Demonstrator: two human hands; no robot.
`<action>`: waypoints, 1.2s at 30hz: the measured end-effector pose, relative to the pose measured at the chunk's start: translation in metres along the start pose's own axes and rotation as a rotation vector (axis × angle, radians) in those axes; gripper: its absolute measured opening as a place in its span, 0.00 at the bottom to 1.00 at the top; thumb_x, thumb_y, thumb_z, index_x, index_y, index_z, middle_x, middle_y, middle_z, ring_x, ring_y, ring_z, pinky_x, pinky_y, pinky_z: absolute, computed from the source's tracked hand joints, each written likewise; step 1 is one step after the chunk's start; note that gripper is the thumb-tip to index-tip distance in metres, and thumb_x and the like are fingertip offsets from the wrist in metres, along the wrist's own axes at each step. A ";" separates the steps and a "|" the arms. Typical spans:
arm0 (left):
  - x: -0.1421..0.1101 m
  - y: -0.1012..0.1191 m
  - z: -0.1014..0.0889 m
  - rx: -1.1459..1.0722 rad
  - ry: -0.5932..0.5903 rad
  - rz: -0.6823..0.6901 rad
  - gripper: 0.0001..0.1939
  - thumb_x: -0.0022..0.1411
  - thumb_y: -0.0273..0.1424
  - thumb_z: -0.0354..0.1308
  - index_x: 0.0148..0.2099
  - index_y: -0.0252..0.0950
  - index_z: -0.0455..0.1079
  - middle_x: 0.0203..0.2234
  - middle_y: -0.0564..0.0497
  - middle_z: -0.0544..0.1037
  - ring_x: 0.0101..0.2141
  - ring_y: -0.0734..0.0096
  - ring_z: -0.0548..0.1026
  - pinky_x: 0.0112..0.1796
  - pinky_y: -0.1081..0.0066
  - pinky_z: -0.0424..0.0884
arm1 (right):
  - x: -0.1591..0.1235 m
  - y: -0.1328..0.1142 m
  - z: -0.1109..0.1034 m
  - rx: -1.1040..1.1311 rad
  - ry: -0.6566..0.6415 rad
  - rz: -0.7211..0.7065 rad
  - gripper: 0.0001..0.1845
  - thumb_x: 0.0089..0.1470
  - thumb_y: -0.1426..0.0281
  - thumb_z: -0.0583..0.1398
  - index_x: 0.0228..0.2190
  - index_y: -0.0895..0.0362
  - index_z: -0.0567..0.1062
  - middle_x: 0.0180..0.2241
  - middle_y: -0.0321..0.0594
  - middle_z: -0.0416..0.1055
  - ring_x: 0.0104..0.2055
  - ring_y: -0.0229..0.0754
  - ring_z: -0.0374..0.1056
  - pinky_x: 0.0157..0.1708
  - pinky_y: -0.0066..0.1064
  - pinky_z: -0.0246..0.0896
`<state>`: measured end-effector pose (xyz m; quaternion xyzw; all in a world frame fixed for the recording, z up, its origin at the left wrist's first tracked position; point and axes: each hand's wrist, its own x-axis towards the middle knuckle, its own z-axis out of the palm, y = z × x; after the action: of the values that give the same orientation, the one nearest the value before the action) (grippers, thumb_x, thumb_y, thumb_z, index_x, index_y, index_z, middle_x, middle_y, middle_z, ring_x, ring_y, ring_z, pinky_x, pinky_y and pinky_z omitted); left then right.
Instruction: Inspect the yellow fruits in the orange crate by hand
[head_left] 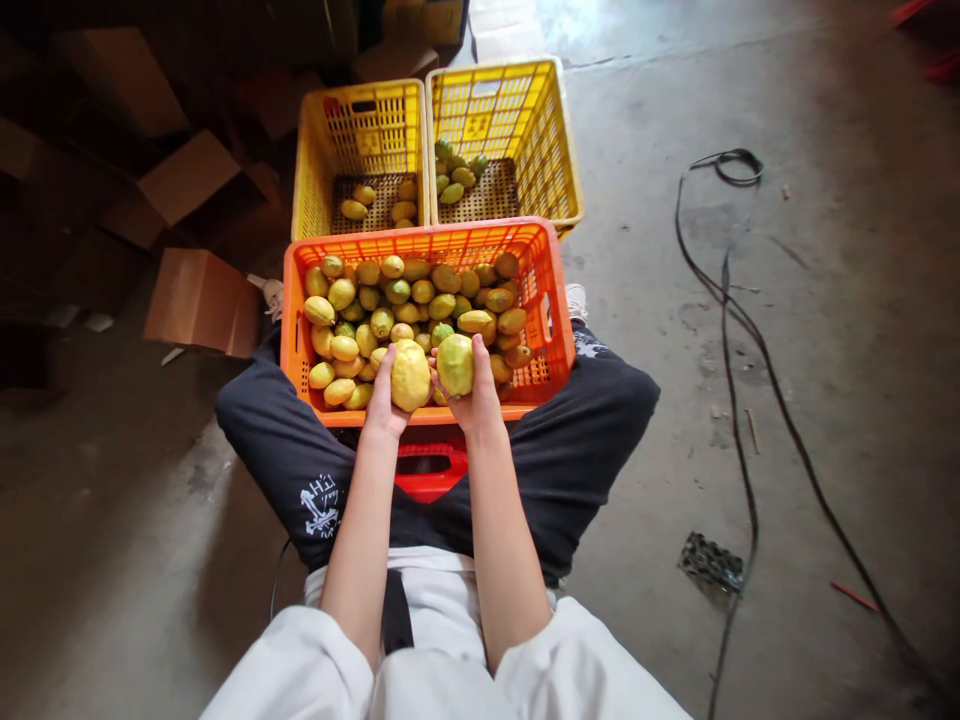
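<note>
There sat the left hand [383,405], part-curled snugly around a yellow fruit [410,376], while the right hand [484,402] cupped a greener fruit [456,365], both side by side above the near edge of the orange crate [553,285], probably for a clear view! The fruit-filled crate stood between the knees [251,405], presumably for short reach, two yellow crates [309,170] just beyond.
</note>
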<state>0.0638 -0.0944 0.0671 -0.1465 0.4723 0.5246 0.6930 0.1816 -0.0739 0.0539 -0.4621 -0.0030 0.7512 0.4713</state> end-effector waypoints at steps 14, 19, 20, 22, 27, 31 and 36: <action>0.011 -0.001 -0.007 -0.017 0.046 0.104 0.15 0.70 0.43 0.63 0.49 0.37 0.79 0.36 0.44 0.86 0.47 0.50 0.87 0.50 0.57 0.86 | 0.014 0.011 -0.006 -0.076 0.044 -0.127 0.20 0.57 0.49 0.69 0.34 0.53 0.79 0.28 0.37 0.82 0.37 0.49 0.84 0.37 0.37 0.84; 0.006 -0.002 0.003 -0.038 0.083 0.097 0.17 0.74 0.42 0.56 0.45 0.36 0.79 0.37 0.41 0.87 0.50 0.48 0.87 0.52 0.56 0.85 | 0.021 0.015 -0.012 -0.067 0.054 -0.158 0.25 0.54 0.43 0.70 0.35 0.51 0.78 0.29 0.34 0.80 0.36 0.47 0.83 0.36 0.37 0.84; 0.004 -0.001 0.005 -0.034 0.088 0.080 0.18 0.75 0.43 0.54 0.46 0.36 0.79 0.37 0.40 0.87 0.50 0.48 0.87 0.52 0.55 0.85 | 0.021 0.015 -0.013 -0.069 0.048 -0.157 0.26 0.53 0.42 0.71 0.36 0.51 0.78 0.29 0.34 0.79 0.36 0.47 0.82 0.35 0.37 0.84; 0.002 0.000 0.007 -0.028 0.090 0.052 0.21 0.77 0.44 0.50 0.47 0.35 0.79 0.37 0.39 0.87 0.50 0.48 0.87 0.52 0.54 0.85 | 0.022 0.016 -0.013 -0.073 0.030 -0.162 0.27 0.50 0.42 0.73 0.37 0.51 0.78 0.30 0.34 0.79 0.35 0.46 0.81 0.35 0.37 0.84; -0.002 0.001 0.007 -0.008 0.077 0.038 0.20 0.76 0.45 0.54 0.48 0.34 0.78 0.34 0.41 0.85 0.47 0.50 0.87 0.52 0.54 0.85 | 0.020 0.016 -0.016 -0.094 -0.023 -0.204 0.32 0.43 0.45 0.78 0.40 0.50 0.76 0.32 0.32 0.80 0.34 0.45 0.81 0.35 0.37 0.84; 0.002 0.000 0.000 -0.015 0.078 0.049 0.14 0.75 0.42 0.59 0.49 0.35 0.75 0.33 0.47 0.83 0.41 0.58 0.86 0.54 0.54 0.84 | 0.022 0.016 -0.020 -0.111 -0.060 -0.218 0.30 0.44 0.50 0.79 0.41 0.49 0.75 0.34 0.30 0.81 0.35 0.43 0.81 0.38 0.34 0.83; 0.015 -0.002 -0.013 0.002 0.034 0.037 0.14 0.72 0.41 0.61 0.49 0.36 0.77 0.33 0.44 0.84 0.41 0.53 0.86 0.52 0.53 0.85 | 0.019 0.017 -0.016 -0.095 -0.053 -0.166 0.21 0.50 0.56 0.76 0.39 0.52 0.77 0.33 0.33 0.82 0.39 0.43 0.82 0.40 0.31 0.82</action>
<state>0.0587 -0.0958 0.0481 -0.1461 0.4872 0.5345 0.6750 0.1781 -0.0766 0.0242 -0.4619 -0.0896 0.7205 0.5093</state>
